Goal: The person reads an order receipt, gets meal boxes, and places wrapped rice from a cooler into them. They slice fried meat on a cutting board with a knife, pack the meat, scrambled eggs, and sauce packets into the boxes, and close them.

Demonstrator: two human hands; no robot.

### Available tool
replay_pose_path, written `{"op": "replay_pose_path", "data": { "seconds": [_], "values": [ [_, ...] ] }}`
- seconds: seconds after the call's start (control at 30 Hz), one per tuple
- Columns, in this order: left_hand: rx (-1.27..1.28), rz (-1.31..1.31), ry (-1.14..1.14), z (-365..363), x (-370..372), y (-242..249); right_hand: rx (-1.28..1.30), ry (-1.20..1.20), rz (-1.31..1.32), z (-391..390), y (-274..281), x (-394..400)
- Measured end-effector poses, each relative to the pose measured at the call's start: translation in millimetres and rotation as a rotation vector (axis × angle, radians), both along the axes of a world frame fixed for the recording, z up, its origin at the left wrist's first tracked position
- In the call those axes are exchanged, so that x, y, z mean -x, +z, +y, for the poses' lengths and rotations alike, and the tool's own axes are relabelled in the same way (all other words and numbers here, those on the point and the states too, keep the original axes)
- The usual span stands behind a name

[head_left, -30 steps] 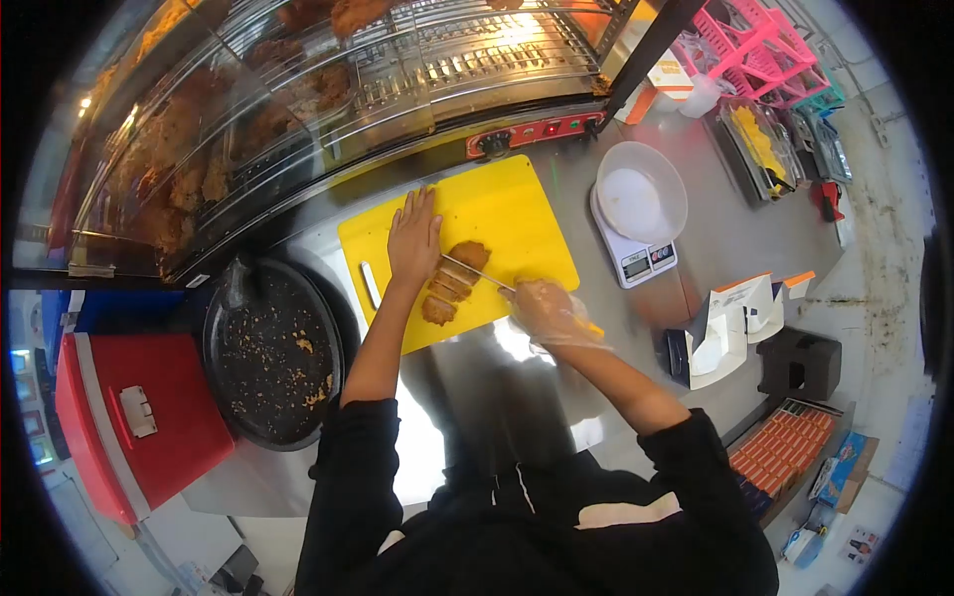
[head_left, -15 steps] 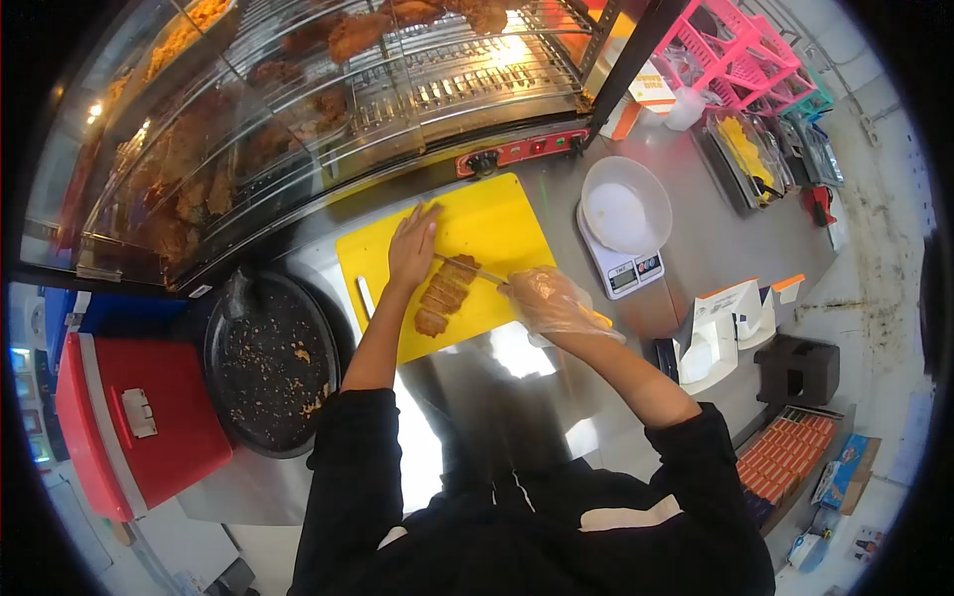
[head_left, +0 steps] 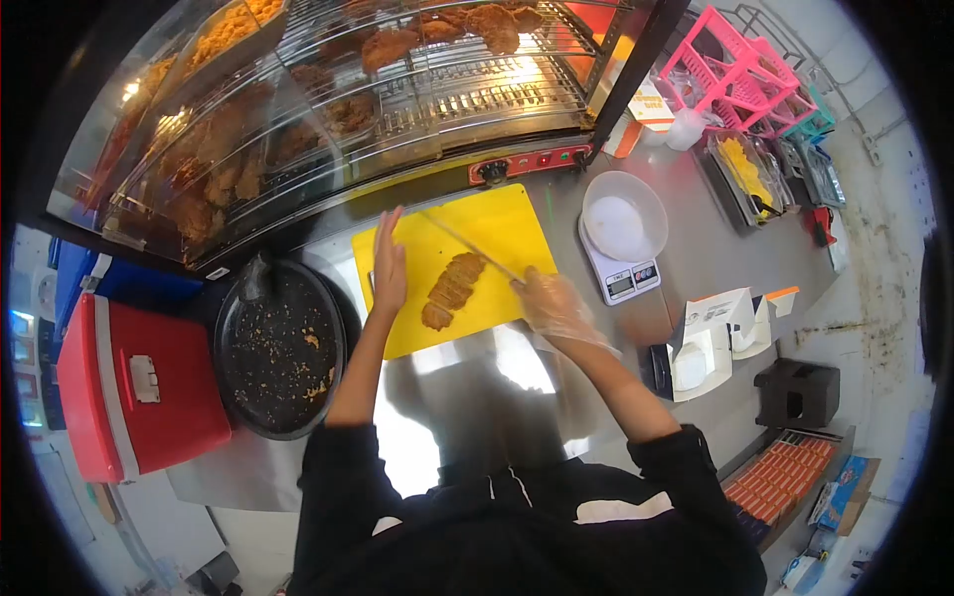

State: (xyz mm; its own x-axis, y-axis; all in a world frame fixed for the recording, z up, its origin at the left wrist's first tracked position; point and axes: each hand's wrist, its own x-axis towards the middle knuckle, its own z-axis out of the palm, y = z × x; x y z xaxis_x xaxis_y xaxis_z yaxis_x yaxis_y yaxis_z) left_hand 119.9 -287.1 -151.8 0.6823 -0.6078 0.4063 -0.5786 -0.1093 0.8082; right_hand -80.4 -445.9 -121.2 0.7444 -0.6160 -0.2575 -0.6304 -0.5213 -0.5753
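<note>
A sliced piece of fried chicken [head_left: 452, 290] lies on the yellow cutting board [head_left: 507, 228], its strips still side by side. My right hand [head_left: 556, 306], in a clear plastic glove, grips a knife [head_left: 462, 239] by its handle. The blade points to the upper left, across the board just above the chicken. Over the board's left part is my bare left hand [head_left: 391, 266], fingers stretched out and holding nothing. Beside its wrist, a thin metal edge of something shows, mostly hidden.
Behind the board stands a heated display cabinet [head_left: 517, 164] with fried chicken. To the left are a black round pan [head_left: 278, 358] with crumbs and a red cooler box [head_left: 169, 382]. A scale [head_left: 621, 278] bearing a bowl [head_left: 636, 204] and an open carton [head_left: 711, 343] are on the right.
My left hand has moved left, away from the chicken and the knife. The knife has shifted up off the chicken, its tip now further up and left. The view has tilted slightly.
</note>
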Motion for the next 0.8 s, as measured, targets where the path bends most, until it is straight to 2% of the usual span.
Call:
{"op": "replay_pose_path", "data": {
  "seconds": [0.03, 0.07, 0.13, 0.2, 0.27, 0.4, 0.47, 0.53, 0.6, 0.63, 0.7, 0.8],
  "values": [
    [0.024, -0.011, 0.068, 20.2, 20.6, 15.0, -0.011, -0.067, 0.010, 0.0, -2.1, 6.0],
    [0.021, 0.018, 0.169, 40.0, 35.1, 5.2, -0.022, -0.135, 0.018, 0.0, -4.0, 12.0],
    [0.047, 0.017, 0.295, 86.8, 81.3, -4.3, 0.354, -0.019, 0.183, -5.2, -8.2, 22.9],
    [0.006, 0.067, 0.370, 130.0, 125.3, -17.7, 0.353, -0.030, 0.210, -4.8, -31.4, 31.0],
    [-0.079, 0.166, 0.481, 167.1, 171.0, -25.1, 0.482, -0.022, 0.154, 0.4, -50.9, 33.0],
    [-0.105, 0.289, 0.651, 220.0, 229.6, -41.6, 0.453, 0.032, 0.112, 2.3, -49.7, 23.8],
    [-0.083, 0.279, 0.704, 229.2, 238.3, -47.0, 0.706, 0.209, -0.165, 12.7, -34.0, 18.9],
    [-0.071, 0.279, 0.752, 235.3, 243.5, -44.4, 0.281, 0.474, 0.035, 29.5, 3.6, -24.6],
    [-0.060, 0.236, 0.754, 227.9, 230.0, -34.2, 0.432, 0.604, -0.061, 54.0, 17.2, -58.3],
    [-0.024, 0.219, 0.731, 224.0, 222.6, -26.5, 0.437, 0.604, -0.074, 62.2, 8.4, -66.2],
    [0.013, 0.162, 0.726, 218.9, 207.9, -17.6, 0.502, 0.633, 0.057, 74.7, -22.5, -78.5],
    [0.039, 0.049, 0.679, 202.9, 179.1, -3.1, 0.535, 0.629, 0.030, 82.3, -26.1, -72.5]
  ]
}}
